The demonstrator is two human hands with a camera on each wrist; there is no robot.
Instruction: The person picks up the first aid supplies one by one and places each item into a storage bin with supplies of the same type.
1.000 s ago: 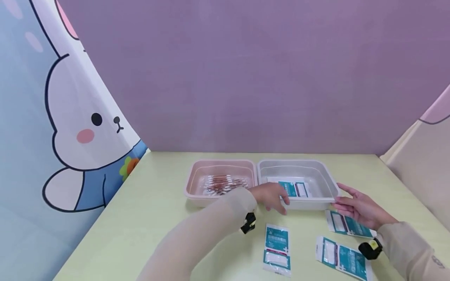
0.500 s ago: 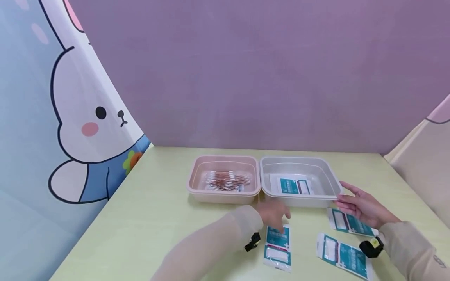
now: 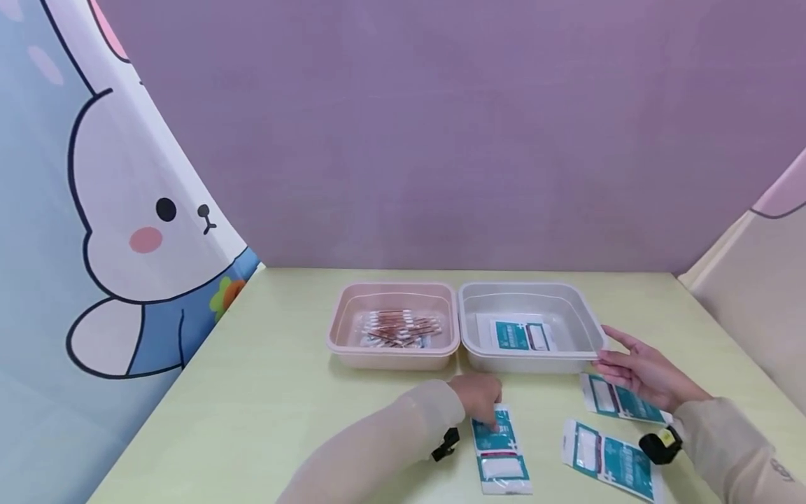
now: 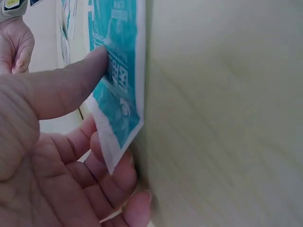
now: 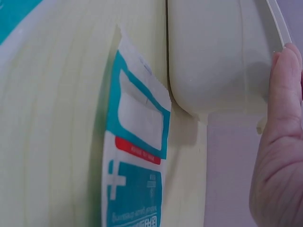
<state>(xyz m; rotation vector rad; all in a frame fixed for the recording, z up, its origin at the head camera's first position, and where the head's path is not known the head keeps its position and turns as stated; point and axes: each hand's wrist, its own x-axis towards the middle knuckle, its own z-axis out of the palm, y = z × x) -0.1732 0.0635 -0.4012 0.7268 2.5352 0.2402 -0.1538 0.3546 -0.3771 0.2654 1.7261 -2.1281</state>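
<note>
In the head view my left hand (image 3: 478, 397) pinches the end of a teal-and-white wound dressing packet (image 3: 502, 455). The left wrist view shows the thumb on the packet's (image 4: 118, 80) printed face and fingers behind its bent corner. My right hand (image 3: 648, 371) touches the front right corner of a light grey plastic basin (image 3: 535, 362), its thumb straight along the rim. Inside that basin lies another dressing packet (image 3: 518, 335). Two more packets, one (image 3: 623, 399) beneath the right hand and one (image 3: 613, 458) nearer me, lie on the table.
A pink basin (image 3: 393, 358) stands directly left of the grey one, holding bagged brown-stick cotton swabs (image 3: 403, 327). Both sit on a pale yellow-green tabletop (image 3: 252, 406). A purple backdrop (image 3: 441, 140) rises behind, with a cartoon rabbit cloth (image 3: 145, 210) at left.
My left hand has come down from the grey basin's front edge toward me and taken hold of the packet, which has turned slightly. The right hand stays at the basin corner.
</note>
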